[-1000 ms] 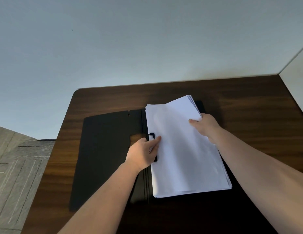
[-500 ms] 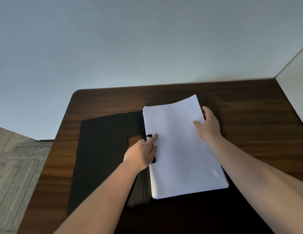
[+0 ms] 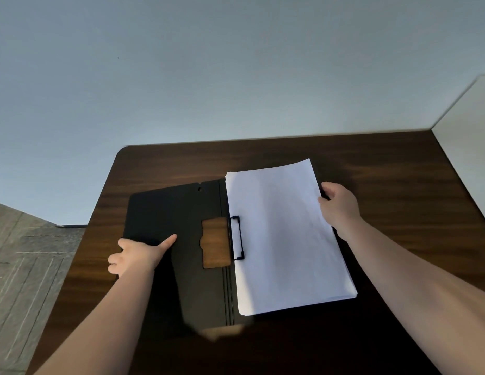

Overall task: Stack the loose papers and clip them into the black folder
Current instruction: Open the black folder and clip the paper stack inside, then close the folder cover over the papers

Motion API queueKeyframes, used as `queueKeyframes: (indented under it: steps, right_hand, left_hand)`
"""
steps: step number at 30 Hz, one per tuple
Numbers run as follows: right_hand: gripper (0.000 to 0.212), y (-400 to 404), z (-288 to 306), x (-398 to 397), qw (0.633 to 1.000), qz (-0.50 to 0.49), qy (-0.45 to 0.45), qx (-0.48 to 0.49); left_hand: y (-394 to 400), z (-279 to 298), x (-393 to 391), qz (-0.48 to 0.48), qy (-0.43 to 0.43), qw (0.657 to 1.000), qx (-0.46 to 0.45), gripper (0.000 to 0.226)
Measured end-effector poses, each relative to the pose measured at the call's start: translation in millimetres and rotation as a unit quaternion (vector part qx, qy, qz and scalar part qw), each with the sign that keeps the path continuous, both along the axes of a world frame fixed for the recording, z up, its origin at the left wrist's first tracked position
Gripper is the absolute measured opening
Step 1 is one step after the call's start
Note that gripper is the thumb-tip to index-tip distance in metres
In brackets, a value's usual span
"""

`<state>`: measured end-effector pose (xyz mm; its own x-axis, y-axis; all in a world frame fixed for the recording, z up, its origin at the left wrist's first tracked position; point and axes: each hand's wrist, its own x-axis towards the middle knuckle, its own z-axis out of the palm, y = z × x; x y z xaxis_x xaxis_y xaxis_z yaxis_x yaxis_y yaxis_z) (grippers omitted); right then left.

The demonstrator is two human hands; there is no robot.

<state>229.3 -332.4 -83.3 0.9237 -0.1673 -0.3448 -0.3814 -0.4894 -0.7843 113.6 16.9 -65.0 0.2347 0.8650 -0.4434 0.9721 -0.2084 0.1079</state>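
Note:
The black folder (image 3: 168, 212) lies open on the dark wooden table (image 3: 384, 171). A squared stack of white papers (image 3: 284, 234) rests on the folder's right half. The black clip (image 3: 237, 238) lies flat over the stack's left edge, beside the spine. My left hand (image 3: 138, 255) is at the outer edge of the left cover, with its thumb on top and its fingers curled at the edge. My right hand (image 3: 338, 207) grips the right edge of the paper stack, thumb on top. The cover's near corner looks blurred.
A rectangular cut-out (image 3: 215, 242) in the left cover shows the wood beneath. A white panel (image 3: 468, 136) stands along the table's right side and a grey wall behind it. Tiled floor (image 3: 25, 266) lies past the table's left edge.
My left hand has left the clip and moved left to the cover's outer edge. The clip now lies down on the papers. My right hand stays at the stack's right edge.

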Motion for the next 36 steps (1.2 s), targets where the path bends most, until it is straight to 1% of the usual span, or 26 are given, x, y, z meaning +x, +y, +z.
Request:
queueKeyframes:
  steps: [3,6,8,11,13,15,16,17,19,20,22,23,26,30,33,36]
  right_hand:
    - [0.05,-0.4,2.5,2.6,0.999,-0.041,0.015,0.025]
    - [0.051,-2.5,5.5,2.9,0.997,-0.056,0.039,0.034]
    - [0.048,-3.9,6.1,1.0,0.997,-0.052,0.048,0.017]
    - [0.044,-5.7,8.8,-2.6,0.998,-0.041,0.048,-0.012]
    - [0.041,-6.3,12.2,-5.6,0.998,-0.033,0.049,-0.021]
    - [0.04,-7.4,16.0,-10.0,0.998,-0.027,0.053,-0.021]
    - [0.041,-8.3,17.8,-12.2,0.998,-0.022,0.056,-0.021]
    - [0.042,-9.2,20.7,-14.7,0.998,-0.017,0.061,-0.019]
    - [0.046,-13.0,27.0,-18.5,0.997,-0.019,0.074,-0.011]
    - [0.048,-15.8,30.9,-20.0,0.996,-0.022,0.081,-0.007]
    - [0.052,-22.0,38.9,-22.7,0.995,-0.024,0.096,0.0]
    - [0.054,-24.9,43.5,-24.1,0.994,-0.021,0.104,0.006]
    - [0.059,-32.5,53.7,-28.3,0.992,-0.018,0.124,0.031]
    - [0.059,-41.8,58.1,-35.8,0.989,-0.01,0.141,0.04]
    - [0.057,-51.9,55.8,-42.0,0.987,-0.009,0.156,0.044]
    - [0.057,-61.1,48.4,-43.3,0.987,-0.004,0.155,0.04]
  left_hand:
    - [10.6,1.3,-9.1,0.021,0.034,0.999,-0.005,0.124]
    - [15.4,2.9,-17.6,0.022,0.042,0.999,-0.018,0.127]
    - [15.3,4.7,-21.6,0.014,0.052,0.998,-0.015,0.129]
    - [18.5,10.2,-26.3,0.029,0.053,0.998,-0.006,0.129]
    - [21.3,16.7,-27.8,0.037,0.018,0.999,-0.01,0.126]
    - [22.6,25.1,-26.5,0.071,-0.081,0.993,-0.041,0.117]
    - [21.7,31.6,-25.0,0.072,-0.13,0.988,-0.046,0.108]
    - [19.4,41.8,-23.5,0.049,-0.156,0.986,-0.037,0.095]
    - [16.1,64.5,-18.6,-0.037,-0.169,0.985,0.006,0.063]
    - [11.4,78.0,-14.6,-0.076,-0.178,0.981,0.027,0.052]
    - [-3.3,107.0,-4.3,-0.129,-0.203,0.97,0.039,0.037]
    - [-12.6,120.1,2.2,-0.152,-0.215,0.964,0.035,0.034]
    - [-50.2,149.5,26.6,-0.216,-0.24,0.947,-0.004,0.037]
    - [-112.5,166.1,55.5,-0.294,-0.266,0.913,-0.101,0.036]
    - [-161.2,159.0,67.3,-0.319,-0.262,0.892,-0.184,0.034]
    - [-208.7,142.7,70.9,-0.335,-0.244,0.88,-0.23,0.045]
